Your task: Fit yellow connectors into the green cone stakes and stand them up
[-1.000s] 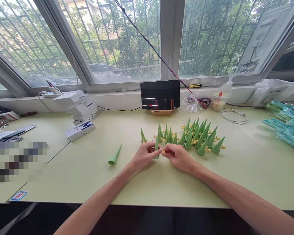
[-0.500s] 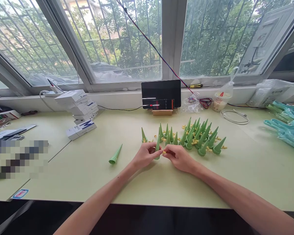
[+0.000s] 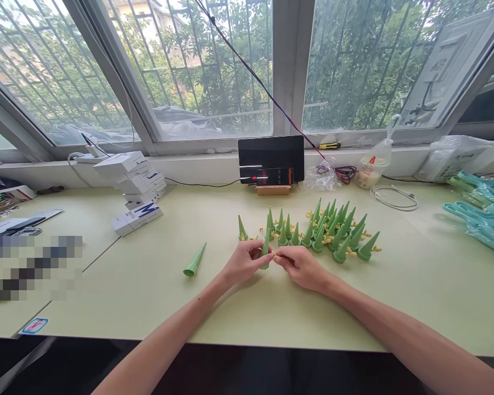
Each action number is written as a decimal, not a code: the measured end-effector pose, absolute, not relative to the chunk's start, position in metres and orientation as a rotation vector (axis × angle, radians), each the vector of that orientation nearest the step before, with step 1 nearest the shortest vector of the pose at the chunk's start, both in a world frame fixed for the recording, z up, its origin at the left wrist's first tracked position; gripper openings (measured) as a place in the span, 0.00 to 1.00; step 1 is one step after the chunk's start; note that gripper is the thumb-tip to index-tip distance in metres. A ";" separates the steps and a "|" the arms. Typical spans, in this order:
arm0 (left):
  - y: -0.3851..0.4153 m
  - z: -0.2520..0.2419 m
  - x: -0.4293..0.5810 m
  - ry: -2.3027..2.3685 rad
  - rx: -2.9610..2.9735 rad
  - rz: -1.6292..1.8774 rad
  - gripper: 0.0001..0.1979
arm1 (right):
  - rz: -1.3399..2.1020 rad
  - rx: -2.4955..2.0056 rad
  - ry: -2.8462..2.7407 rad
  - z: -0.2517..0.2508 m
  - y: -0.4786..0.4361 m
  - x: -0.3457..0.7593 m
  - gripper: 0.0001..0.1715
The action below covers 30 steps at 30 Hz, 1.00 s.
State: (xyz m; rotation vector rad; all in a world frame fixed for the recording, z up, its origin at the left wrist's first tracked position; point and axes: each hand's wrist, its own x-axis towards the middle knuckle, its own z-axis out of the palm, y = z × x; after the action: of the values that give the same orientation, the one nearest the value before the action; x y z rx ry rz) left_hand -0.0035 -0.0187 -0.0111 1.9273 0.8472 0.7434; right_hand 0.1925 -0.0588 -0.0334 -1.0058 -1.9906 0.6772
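Observation:
My left hand [image 3: 246, 261] is closed around the lower part of an upright green plastic cone [image 3: 265, 248], its tip showing above the fingers. Against the cone's right side, my right hand [image 3: 299, 265] pinches a small yellow valve-like piece [image 3: 275, 256], mostly covered by the fingertips. Both hands meet just above the table. Behind them stand several green cones [image 3: 318, 238] with yellow pieces at their bases. A single cone [image 3: 242, 227] stands just beyond my left hand. Another green cone [image 3: 195, 260] lies on its side to the left, with no yellow piece visible on it.
White boxes [image 3: 136, 218] are stacked at the back left. A dark screen [image 3: 270, 156] with a phone before it stands by the window. A bagged cup [image 3: 370, 170], a coiled white cable [image 3: 394, 197] and turquoise plastic items [image 3: 483, 216] lie toward the right.
Both hands stay in nearly the same place on the cone. The right fingers have shifted slightly around the yellow piece, which now shows less.

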 end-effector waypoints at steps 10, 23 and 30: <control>-0.018 -0.012 -0.004 0.815 1.876 0.748 0.15 | 0.708 -0.990 -1.984 -0.032 -0.060 0.191 0.18; -0.019 -0.010 -0.003 0.790 1.778 0.768 0.16 | 0.739 -0.982 -1.974 -0.030 -0.060 0.191 0.19; -0.020 -0.009 -0.003 0.782 1.791 0.764 0.15 | 0.733 -1.015 -1.981 -0.031 -0.061 0.192 0.19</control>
State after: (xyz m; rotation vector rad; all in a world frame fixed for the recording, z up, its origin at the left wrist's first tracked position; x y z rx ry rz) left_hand -0.0031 -0.0195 -0.0088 1.7907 0.7819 0.7636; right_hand 0.1917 -0.0613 -0.0312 -1.0149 -1.9813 0.7335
